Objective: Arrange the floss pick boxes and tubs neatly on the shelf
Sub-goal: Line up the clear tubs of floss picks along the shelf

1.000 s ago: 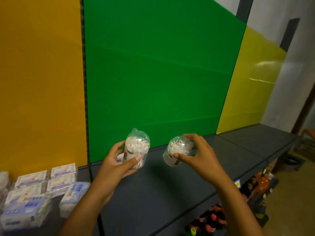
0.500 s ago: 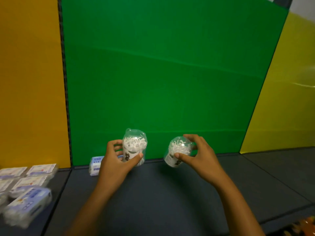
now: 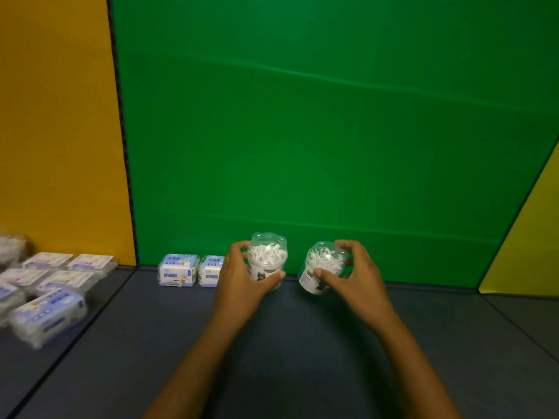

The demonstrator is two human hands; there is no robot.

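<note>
Head-camera view: nearest, two forearms reach over a dark shelf (image 3: 302, 358); the left hand (image 3: 242, 285) grips an upright clear tub of floss picks (image 3: 267, 261) and the right hand (image 3: 360, 282) grips a second tub (image 3: 322, 269), tilted, both near the shelf's back edge and seemingly not yet set down. Farther back, two floss pick boxes (image 3: 190, 270) already stand side by side against the green panel (image 3: 302, 146). To the left, a looser cluster of boxes (image 3: 51, 285) seems still unsorted, so the job looks only begun.

"1+1" on two blue floss pick boxes (image 3: 178, 270), other print blurred
</note>
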